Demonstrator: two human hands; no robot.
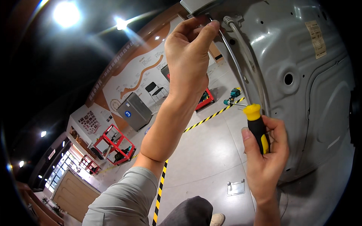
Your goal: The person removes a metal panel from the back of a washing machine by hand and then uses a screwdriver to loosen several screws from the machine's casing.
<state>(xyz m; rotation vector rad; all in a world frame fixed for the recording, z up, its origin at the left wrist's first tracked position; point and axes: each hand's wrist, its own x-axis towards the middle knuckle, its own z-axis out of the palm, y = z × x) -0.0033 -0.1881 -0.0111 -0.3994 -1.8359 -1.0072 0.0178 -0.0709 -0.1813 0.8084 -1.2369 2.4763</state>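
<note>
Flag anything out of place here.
A green power tool seems to lie on the floor by the striped tape, odd with a red cart standing nearby. Nothing looks spilled or damaged around the screwdriver.

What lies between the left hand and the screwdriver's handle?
In the head view, the screwdriver's long metal shaft spans the stretch between the left hand and the yellow-and-black handle, held in the right hand.

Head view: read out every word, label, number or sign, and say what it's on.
Locations only, wording not copied:
Pale label on the grey metal panel: too small to read.
Round blue sticker on the grey cabinet: one white numeral.
Brown wall band: pale lettering, slanted.
White wall display beneath it: fine print, too small to read.
Anything else: too small or blurred to tell.
</note>
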